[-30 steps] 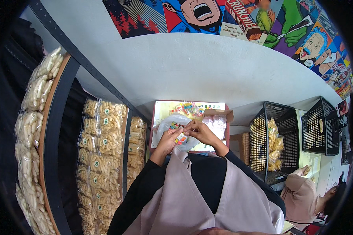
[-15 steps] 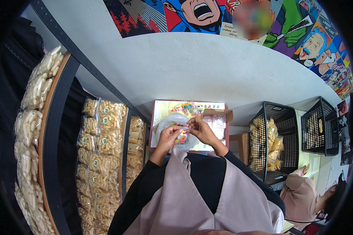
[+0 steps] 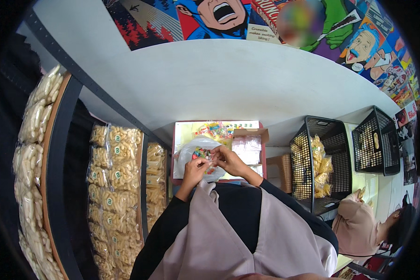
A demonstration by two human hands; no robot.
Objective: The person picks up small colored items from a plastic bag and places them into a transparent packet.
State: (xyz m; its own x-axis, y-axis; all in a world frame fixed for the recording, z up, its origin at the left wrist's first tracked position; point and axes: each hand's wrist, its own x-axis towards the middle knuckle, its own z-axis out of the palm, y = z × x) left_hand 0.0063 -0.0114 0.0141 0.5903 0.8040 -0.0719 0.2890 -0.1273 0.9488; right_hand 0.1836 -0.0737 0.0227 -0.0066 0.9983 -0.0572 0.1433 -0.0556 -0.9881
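While a white wall (image 3: 219, 79) with colourful posters (image 3: 214, 30) bounds the far side of the work area, a shelving rack (image 3: 74, 116) occupies the left side and carries clear bags of pale snacks (image 3: 121, 186) in columns. At the lower right, a co-worker (image 3: 357, 217) in a pink top is positioned near two black perforated crates; the larger crate (image 3: 338, 154) contains yellow snack bags (image 3: 323, 172), and the smaller crate (image 3: 387, 137) is located to its right. Directly in front of the person, a table (image 3: 184, 130) with a pale top and red edge supports an open cardboard box (image 3: 265, 136) of pink packets (image 3: 247, 149) on the right and, on the left, an open white plastic bag (image 3: 185, 153) with multicoloured pieces (image 3: 201, 152) inside. More colourful items (image 3: 214, 129) lie along the far edge. The left hand (image 3: 196, 171) and right hand (image 3: 231, 161) meet over the plastic bag, thumb and fingers of each pinched on a small clear packet (image 3: 210, 171), located between them and partly hidden; its contents are too small to identify.
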